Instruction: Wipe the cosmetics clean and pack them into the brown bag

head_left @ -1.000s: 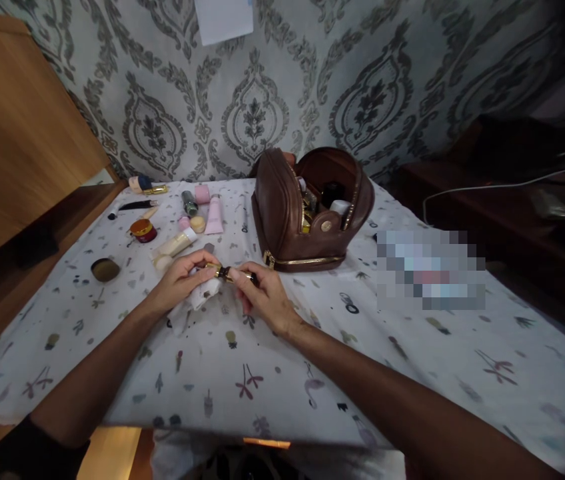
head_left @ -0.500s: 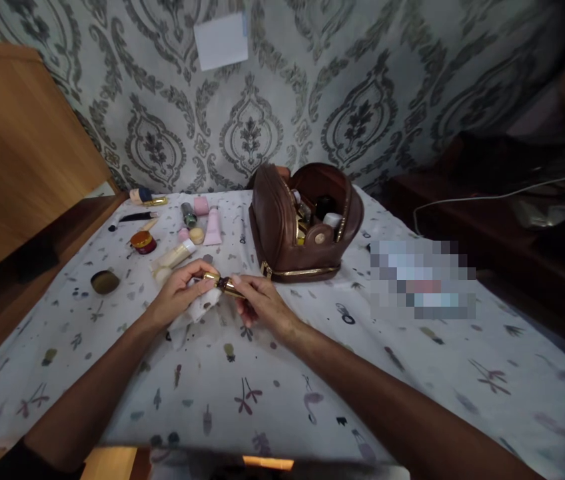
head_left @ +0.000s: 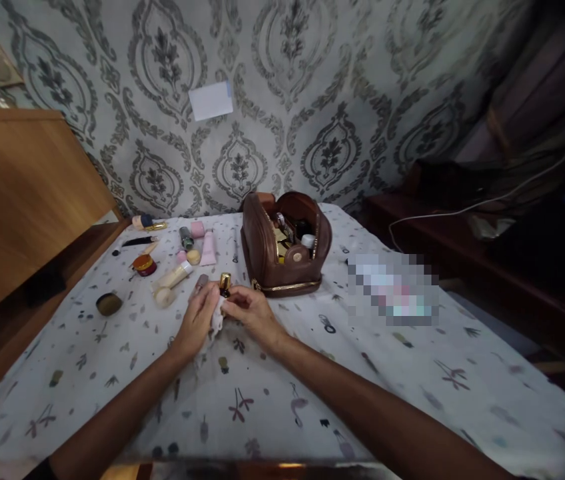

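In front of the bag, my left hand and my right hand meet around a small gold-capped cosmetic tube. It stands nearly upright, its gold end pointing up above a dark band; fingers cover the lower part. A crumpled white wipe is pinched in my left fingers against the tube. My right thumb and fingers close on the tube's lower side. Just beyond my left fingers lies a greyish-mauve item. A cream tube with a white cap and a round pale item lie to the left.
An open brown cosmetic bag with several items inside stands behind my hands. Leftward lie a pink tube, a green bottle, a red jar, a dark brush and a dark oval item. A blurred-out item is at right.
The gold-capped tube has turned from lying sideways between my hands to nearly upright. My left hand has swung closer to my right, bringing the wipe along. The view has tilted upward.
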Demonstrator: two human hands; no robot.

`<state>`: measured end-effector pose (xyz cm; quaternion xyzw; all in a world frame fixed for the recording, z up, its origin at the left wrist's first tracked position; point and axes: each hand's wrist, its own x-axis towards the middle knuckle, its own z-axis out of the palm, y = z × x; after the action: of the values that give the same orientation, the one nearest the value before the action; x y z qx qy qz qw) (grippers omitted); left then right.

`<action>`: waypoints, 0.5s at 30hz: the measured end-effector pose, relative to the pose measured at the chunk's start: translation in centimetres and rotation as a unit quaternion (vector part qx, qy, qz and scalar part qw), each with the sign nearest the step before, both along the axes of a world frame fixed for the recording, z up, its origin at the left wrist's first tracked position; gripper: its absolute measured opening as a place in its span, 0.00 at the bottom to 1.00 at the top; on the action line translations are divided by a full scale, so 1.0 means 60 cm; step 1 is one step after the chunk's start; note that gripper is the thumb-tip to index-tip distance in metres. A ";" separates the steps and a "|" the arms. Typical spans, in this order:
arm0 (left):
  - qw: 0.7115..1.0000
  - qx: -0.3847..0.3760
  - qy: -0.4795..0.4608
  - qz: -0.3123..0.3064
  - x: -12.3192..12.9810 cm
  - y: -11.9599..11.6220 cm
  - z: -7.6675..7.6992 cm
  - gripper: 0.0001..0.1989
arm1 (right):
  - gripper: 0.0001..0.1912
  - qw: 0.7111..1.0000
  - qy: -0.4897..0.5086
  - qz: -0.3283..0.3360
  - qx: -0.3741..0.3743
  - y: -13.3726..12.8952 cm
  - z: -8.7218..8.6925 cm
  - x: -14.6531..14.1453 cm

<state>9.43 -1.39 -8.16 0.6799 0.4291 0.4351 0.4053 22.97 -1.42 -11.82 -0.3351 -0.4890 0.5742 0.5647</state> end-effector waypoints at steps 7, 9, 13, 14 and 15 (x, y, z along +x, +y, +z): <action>0.999 0.042 0.029 0.001 -0.004 -0.003 0.001 0.17 | 0.16 0.996 -0.004 -0.071 0.054 -0.007 0.020 0.008; 0.999 0.040 0.028 -0.002 -0.010 0.001 0.003 0.18 | 0.15 0.993 -0.050 -0.078 0.067 -0.012 0.031 0.012; 0.999 -0.017 0.023 -0.018 -0.017 0.005 0.011 0.21 | 0.18 0.994 -0.059 -0.077 0.052 -0.022 0.049 0.025; 0.999 -0.030 0.021 -0.021 -0.016 0.004 0.014 0.21 | 0.18 0.995 -0.052 -0.066 0.045 -0.025 0.054 0.030; 0.999 -0.043 0.015 -0.024 -0.013 0.004 0.017 0.22 | 0.17 0.996 -0.050 -0.057 0.043 -0.029 0.060 0.037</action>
<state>8.66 -1.16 -7.14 0.6783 0.4373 0.3961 0.4379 25.17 -3.16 -8.23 -0.3662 -0.5209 0.5022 0.5851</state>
